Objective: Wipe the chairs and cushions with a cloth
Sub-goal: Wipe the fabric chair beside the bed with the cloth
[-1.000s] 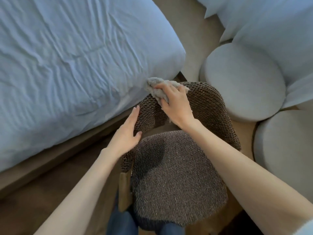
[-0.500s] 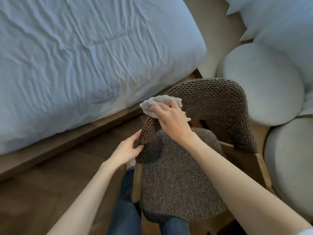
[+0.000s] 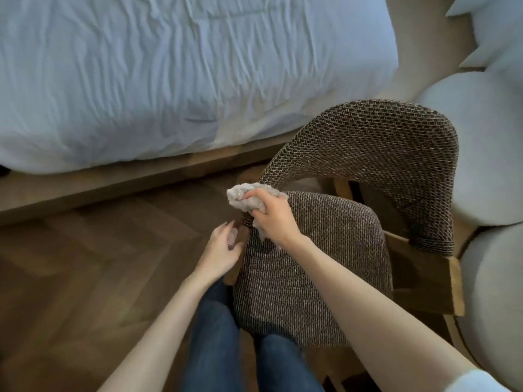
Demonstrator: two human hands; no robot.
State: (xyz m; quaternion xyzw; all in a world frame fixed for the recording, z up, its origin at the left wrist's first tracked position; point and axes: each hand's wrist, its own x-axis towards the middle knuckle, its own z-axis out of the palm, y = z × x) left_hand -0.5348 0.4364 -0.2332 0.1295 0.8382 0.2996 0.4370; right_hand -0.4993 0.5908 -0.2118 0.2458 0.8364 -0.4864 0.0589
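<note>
Cloth (image 3: pixel 243 198) applied at chair (image 3: pixel 311 264) arm end, centre frame.
The left hand (image 3: pixel 220 250) is held loosely open, nothing gripped, just beside the chair's left edge; the bunched cloth is gripped by the right hand (image 3: pixel 273 222) against the backrest's (image 3: pixel 368 142) lower end.

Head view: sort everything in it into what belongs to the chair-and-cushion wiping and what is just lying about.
Belongs:
cloth, gripped by the right hand
woven chair and its seat cushion
left hand beside the chair's edge
round pale cushions on the right

Just there:
bed with wrinkled white cover
wooden floor
white pillows at top right
</note>
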